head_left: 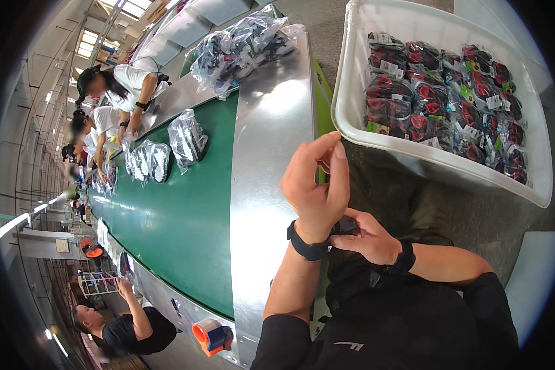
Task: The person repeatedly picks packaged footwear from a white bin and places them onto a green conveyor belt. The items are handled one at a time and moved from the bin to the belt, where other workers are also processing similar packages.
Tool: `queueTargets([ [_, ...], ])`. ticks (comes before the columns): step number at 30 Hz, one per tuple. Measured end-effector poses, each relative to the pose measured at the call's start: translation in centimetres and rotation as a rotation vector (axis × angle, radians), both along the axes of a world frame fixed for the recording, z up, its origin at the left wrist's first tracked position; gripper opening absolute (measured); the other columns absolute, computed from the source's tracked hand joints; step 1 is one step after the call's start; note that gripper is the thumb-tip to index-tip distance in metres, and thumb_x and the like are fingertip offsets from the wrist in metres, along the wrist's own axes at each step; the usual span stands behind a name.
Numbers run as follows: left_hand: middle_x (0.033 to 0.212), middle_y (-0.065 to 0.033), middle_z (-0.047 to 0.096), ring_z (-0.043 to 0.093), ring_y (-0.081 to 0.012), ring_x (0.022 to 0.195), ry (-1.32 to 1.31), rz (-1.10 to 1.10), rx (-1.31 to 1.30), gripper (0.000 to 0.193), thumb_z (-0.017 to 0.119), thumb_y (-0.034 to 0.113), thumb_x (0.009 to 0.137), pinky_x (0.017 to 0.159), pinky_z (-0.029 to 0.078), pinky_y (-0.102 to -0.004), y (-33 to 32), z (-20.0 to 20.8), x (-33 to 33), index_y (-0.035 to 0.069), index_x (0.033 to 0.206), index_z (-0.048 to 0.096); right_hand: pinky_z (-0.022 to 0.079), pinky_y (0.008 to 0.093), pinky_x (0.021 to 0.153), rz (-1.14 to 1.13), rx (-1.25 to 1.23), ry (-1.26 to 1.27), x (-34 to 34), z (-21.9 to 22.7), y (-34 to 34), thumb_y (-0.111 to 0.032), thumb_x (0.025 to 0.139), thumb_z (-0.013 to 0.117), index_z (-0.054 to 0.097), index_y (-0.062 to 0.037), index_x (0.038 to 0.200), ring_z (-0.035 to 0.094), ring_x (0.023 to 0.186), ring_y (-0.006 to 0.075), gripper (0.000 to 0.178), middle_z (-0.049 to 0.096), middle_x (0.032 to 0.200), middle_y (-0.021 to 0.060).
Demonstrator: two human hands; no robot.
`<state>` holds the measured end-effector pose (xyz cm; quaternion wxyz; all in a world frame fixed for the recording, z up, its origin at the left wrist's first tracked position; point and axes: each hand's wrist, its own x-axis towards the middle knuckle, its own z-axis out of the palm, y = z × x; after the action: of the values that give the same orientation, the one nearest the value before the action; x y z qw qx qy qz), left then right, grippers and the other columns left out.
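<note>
My left hand (317, 182) is raised beside the metal table edge, thumb and forefinger tips meeting and the other fingers curled. Nothing shows between them. It wears a black wrist strap (307, 242). Closed round a small dark box-shaped device (344, 226) at the inner side of that wrist is my right hand (371, 239), its thumb lying along the near side. Part of the device is hidden behind the left wrist. A second black strap (404, 258) circles my right wrist.
A white tub (441, 154) of bagged red-and-black items stands at the right. Left runs a green conveyor belt (185, 216) with clear-bagged shoes (188, 140). A bag pile (243, 49) lies at its far end; a tape dispenser (211, 336) sits near. Several people work alongside.
</note>
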<state>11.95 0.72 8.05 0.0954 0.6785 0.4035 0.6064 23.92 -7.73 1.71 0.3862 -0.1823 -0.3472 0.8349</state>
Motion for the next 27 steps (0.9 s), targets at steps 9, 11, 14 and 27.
queueTargets([
  [9, 0.076, -0.0002, 0.058, 0.051, -0.0087, 0.062, -0.835, -0.306, -0.483, 0.015, 0.059, 0.009, 0.105, 0.058, 0.042, -0.0255, -0.6, 0.7, -0.7, 0.001, 0.115, 0.066, 0.051, 0.0277, 0.097, 0.02, 0.037, -0.034, 0.2, 0.9, 0.4, -0.008, 0.101, 0.07, 0.053, 0.0007, 0.141, 0.062, 0.108, 0.0079, 0.044, 0.067, 0.118, 0.0017],
  [11, 0.074, 0.0008, 0.055, 0.048, -0.0095, 0.062, -1.068, -0.371, -0.582, 0.016, 0.059, 0.012, 0.105, 0.059, 0.04, -0.0272, -0.3, 0.8, -1.1, 0.002, 0.115, 0.065, 0.051, 0.0271, 0.094, -0.013, 0.047, -0.056, 0.0, 1.3, 0.3, -0.01, 0.101, 0.071, 0.054, 0.0013, 0.14, 0.063, 0.105, 0.0077, 0.044, 0.067, 0.115, 0.0013],
  [14, 0.074, 0.004, 0.047, 0.046, -0.0094, 0.068, -1.284, -0.385, -0.706, 0.019, 0.06, 0.019, 0.104, 0.063, 0.039, -0.0275, -0.1, 0.5, -1.7, 0.007, 0.118, 0.062, 0.052, 0.0271, 0.087, 0.019, 0.111, -0.146, 0.3, 1.8, 0.4, -0.014, 0.101, 0.072, 0.055, 0.003, 0.138, 0.062, 0.101, 0.0072, 0.045, 0.068, 0.111, 0.0013],
  [27, 0.076, 0.005, 0.045, 0.046, -0.0102, 0.07, -1.472, -0.432, -0.884, 0.016, 0.06, 0.018, 0.104, 0.062, 0.04, -0.0273, 0.8, -1.3, -3.9, 0.008, 0.116, 0.061, 0.054, 0.0361, 0.086, -0.157, 0.739, -0.452, 4.6, 0.5, 4.6, -0.028, 0.097, 0.068, 0.062, 0.0002, 0.135, 0.068, 0.101, 0.0236, 0.048, 0.07, 0.115, 0.0149],
])
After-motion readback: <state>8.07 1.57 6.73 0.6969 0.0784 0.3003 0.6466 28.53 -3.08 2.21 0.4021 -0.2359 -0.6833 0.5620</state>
